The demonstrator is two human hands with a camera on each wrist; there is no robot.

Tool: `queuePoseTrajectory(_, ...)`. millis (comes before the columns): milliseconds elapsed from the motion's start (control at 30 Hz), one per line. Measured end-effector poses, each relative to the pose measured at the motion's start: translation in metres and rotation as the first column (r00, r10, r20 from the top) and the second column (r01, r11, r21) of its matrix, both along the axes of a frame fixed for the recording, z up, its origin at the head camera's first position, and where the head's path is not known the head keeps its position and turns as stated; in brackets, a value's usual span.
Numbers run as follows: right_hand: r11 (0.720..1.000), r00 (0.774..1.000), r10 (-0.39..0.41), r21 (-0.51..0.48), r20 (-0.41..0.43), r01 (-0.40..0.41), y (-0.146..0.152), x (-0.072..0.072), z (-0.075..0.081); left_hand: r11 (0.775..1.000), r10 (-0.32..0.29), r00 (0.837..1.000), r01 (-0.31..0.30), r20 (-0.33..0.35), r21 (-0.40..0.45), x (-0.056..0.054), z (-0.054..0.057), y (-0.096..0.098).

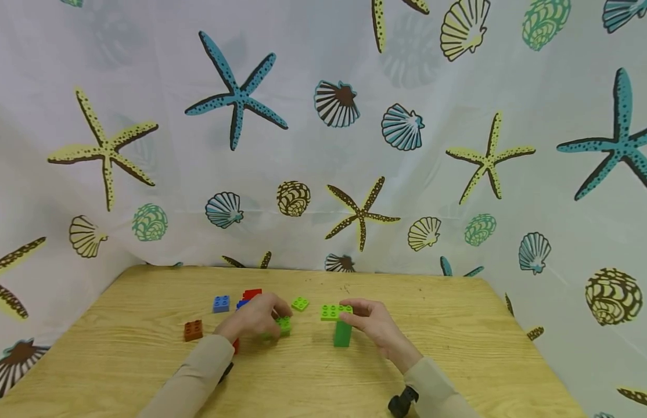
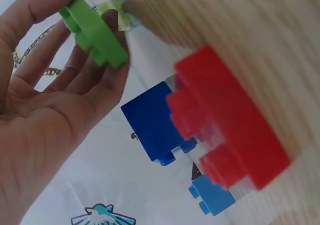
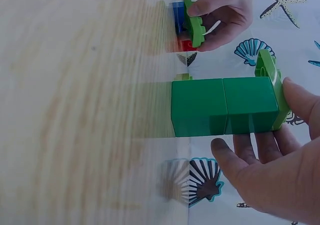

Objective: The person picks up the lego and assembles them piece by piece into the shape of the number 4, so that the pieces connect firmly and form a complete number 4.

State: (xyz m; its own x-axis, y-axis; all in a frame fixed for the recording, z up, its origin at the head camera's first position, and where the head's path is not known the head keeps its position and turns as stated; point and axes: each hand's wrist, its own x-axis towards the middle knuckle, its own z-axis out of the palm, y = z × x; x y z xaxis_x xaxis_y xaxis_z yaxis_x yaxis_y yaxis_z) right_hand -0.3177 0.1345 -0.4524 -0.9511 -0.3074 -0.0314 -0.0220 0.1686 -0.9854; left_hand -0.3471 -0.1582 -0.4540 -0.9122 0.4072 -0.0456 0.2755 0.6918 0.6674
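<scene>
On the table stands a tower of two dark green toy bricks [image 1: 342, 335], with a flat light green brick [image 1: 331, 312] on top that juts out to the left. My right hand [image 1: 378, 328] pinches this top piece at its right end, thumb on the near side and fingers behind. To the left, my left hand [image 1: 256, 319] holds another flat light green brick [image 2: 95, 32] between thumb and fingertips, its studs turned toward the palm in the left wrist view. Part of that piece hides behind the fingers in the head view.
Left of the tower lie a light blue brick [image 1: 221, 303], a brown brick [image 1: 193, 330], a red brick [image 1: 252, 293] and a dark blue brick [image 2: 152, 120]. Another red brick [image 2: 232, 120] sits under the left wrist. A small lime piece [image 1: 299, 303] lies farther back. A patterned curtain [image 1: 302, 157] hangs behind.
</scene>
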Motion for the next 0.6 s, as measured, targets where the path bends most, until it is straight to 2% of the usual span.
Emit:
queuePoseTrajectory(100, 1.0, 1.0, 0.002, 0.0, -0.007, -0.002, 0.0, 0.0, -0.001, 0.999, 0.023, 1.0, -0.023, -0.002, 0.042, 0.001, 0.003, -0.001)
queuePoseTrajectory(267, 1.0, 0.999, 0.016, 0.014, -0.029, -0.016, 0.002, -0.001, -0.004, 0.989, 0.025, 1.0, -0.024, -0.005, 0.145, 0.0, 0.004, 0.001)
queuePoseTrajectory(400, 1.0, 0.999, 0.015, 0.02, -0.038, -0.015, 0.001, -0.002, -0.005, 0.967, 0.01, 1.0, -0.007, -0.01, 0.255, -0.002, 0.007, 0.003)
queuePoseTrajectory(600, 1.0, 0.999, -0.001, 0.028, -0.04, 0.002, 0.0, -0.002, -0.006, 0.936, 0.004, 1.0, -0.004, 0.001, 0.352, -0.003, 0.013, 0.005)
